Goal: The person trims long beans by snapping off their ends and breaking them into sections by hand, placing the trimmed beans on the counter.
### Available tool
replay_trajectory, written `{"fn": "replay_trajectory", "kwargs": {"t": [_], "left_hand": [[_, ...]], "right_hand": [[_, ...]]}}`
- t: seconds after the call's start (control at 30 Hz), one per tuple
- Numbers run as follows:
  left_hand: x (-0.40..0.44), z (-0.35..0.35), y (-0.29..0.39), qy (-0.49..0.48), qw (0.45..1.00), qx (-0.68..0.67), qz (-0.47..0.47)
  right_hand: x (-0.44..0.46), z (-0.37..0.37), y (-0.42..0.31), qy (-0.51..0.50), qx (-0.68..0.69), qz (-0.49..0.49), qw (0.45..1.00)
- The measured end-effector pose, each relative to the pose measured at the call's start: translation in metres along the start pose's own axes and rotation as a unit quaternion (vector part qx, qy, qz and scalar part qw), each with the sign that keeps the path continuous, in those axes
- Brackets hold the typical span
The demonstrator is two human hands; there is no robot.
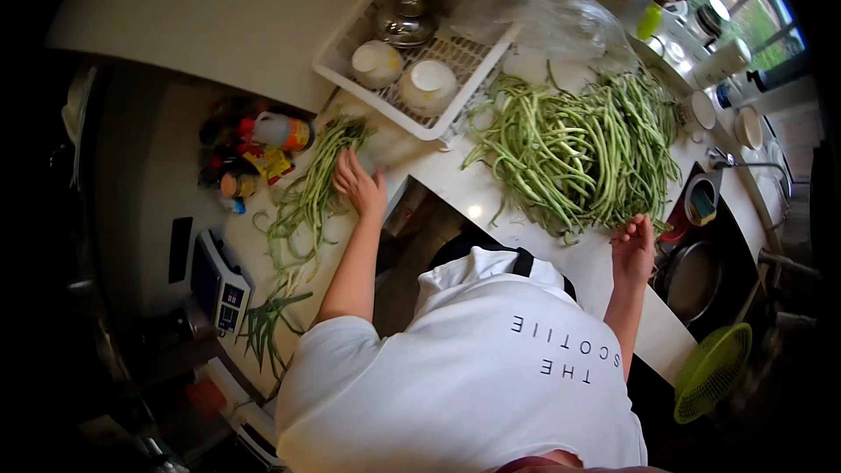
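Note:
My left hand (357,182) lies with its fingers spread at the edge of a smaller bunch of long green beans (314,180) on the left of the counter. Curled fingers show on my right hand (634,243), which is at the lower right edge of a large heap of long green beans (569,149). Whatever is between those fingers, if anything, cannot be made out. Below the smaller bunch lie some dark green spiky leaves (267,326).
A white dish rack (429,131) holds bowls (429,88) and a lidded pot. Behind the heap are plastic bags (534,9). The sink holds a pan (692,276); a green colander (714,374) stands at right. Bottles (280,133) and a scale (219,285) stand at left.

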State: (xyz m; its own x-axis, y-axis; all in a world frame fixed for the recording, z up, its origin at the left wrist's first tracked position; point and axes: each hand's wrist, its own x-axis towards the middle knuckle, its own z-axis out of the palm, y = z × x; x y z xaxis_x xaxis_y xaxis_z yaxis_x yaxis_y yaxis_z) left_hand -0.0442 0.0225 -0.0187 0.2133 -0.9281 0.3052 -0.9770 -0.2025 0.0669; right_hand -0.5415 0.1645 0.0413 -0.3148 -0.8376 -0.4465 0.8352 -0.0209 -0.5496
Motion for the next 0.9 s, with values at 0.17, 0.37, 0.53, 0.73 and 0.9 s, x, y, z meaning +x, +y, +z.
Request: {"fn": "replay_trajectory", "kwargs": {"t": [0.17, 0.37, 0.53, 0.73, 0.9], "left_hand": [[-0.053, -0.019, 0.082, -0.02, 0.937, -0.264, 0.23], [-0.047, -0.029, 0.176, -0.181, 0.895, -0.376, 0.159], [-0.034, 0.017, 0.2, -0.271, 0.818, -0.506, 0.039], [-0.021, -0.031, 0.218, -0.324, 0.731, -0.6, -0.007], [-0.025, -0.088, 0.24, -0.273, 0.739, -0.616, 0.013]], "right_hand": [[0.003, 0.002, 0.005, 0.023, -0.014, -0.016, 1.0], [-0.009, 0.034, 0.008, 0.01, -0.085, -0.047, 0.995], [-0.016, 0.026, 0.005, 0.008, -0.076, -0.03, 0.997], [-0.027, 0.004, 0.002, 0.004, -0.083, -0.029, 0.996], [-0.042, 0.001, -0.005, -0.025, -0.146, -0.02, 0.989]]}}
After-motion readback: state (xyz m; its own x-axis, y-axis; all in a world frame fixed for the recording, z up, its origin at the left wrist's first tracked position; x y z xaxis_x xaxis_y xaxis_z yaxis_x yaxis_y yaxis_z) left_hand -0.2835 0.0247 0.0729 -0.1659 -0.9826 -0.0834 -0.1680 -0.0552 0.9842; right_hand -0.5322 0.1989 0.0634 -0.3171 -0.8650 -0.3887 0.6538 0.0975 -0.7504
